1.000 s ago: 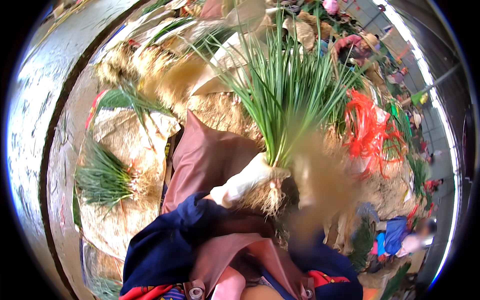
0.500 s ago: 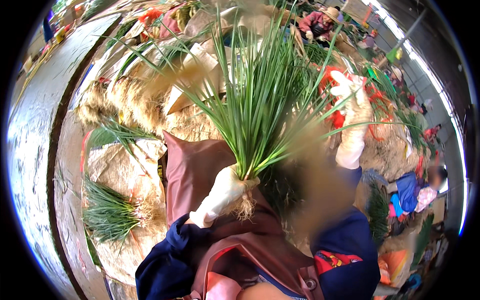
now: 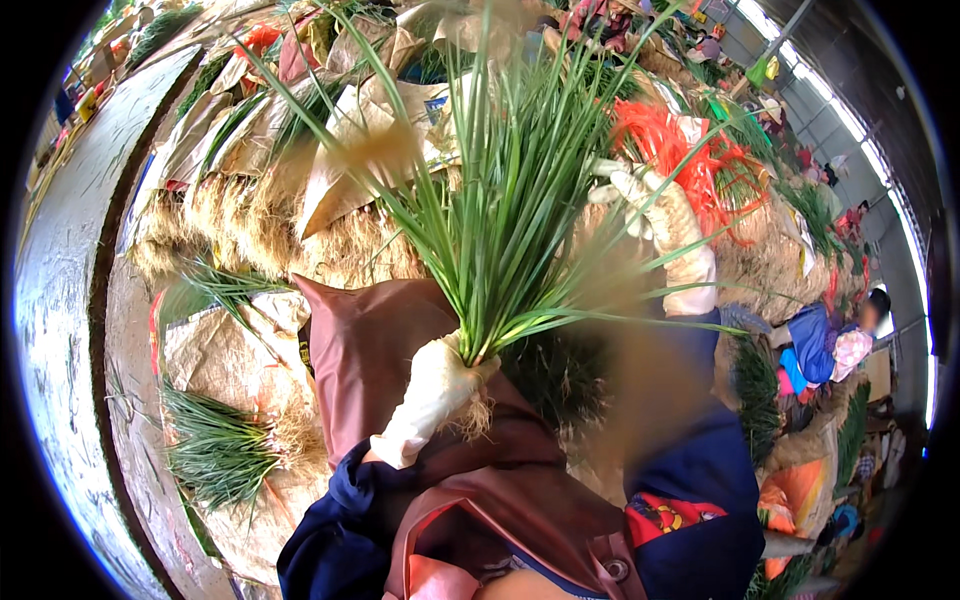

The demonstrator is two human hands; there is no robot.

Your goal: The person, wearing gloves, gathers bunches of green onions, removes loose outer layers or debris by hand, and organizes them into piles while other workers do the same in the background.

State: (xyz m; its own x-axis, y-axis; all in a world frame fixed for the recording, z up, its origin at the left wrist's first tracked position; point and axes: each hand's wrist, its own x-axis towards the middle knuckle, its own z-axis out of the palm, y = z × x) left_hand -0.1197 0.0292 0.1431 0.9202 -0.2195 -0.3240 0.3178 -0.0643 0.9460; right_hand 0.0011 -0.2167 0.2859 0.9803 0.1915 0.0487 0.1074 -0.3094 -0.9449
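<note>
In a whitish glove, my left hand (image 3: 437, 388) is closed round the lower stalks of a bunch of spring onions (image 3: 505, 215). Their long green leaves fan upward and outward, while pale roots (image 3: 474, 414) hang below my fingers over the brown apron (image 3: 370, 335). My right hand (image 3: 665, 225), gloved too, is raised at the right edge of the leaves. Its fingers are apart and hold nothing I can see; a few stray leaves cross near its wrist. A brown smear on the picture hides part of my right forearm.
A smaller tied bunch of spring onions (image 3: 225, 450) lies on sacking (image 3: 235, 350) at my left. Beyond are rows of rooted bunches (image 3: 240, 220) under sacks. Red plastic strings (image 3: 690, 160) lie past my right hand. A person (image 3: 825, 340) sits at the far right.
My right hand has come left and a little down toward the leaves, its fingers now turned toward them. My left hand keeps its grip on the bunch, and the view has shifted slightly.
</note>
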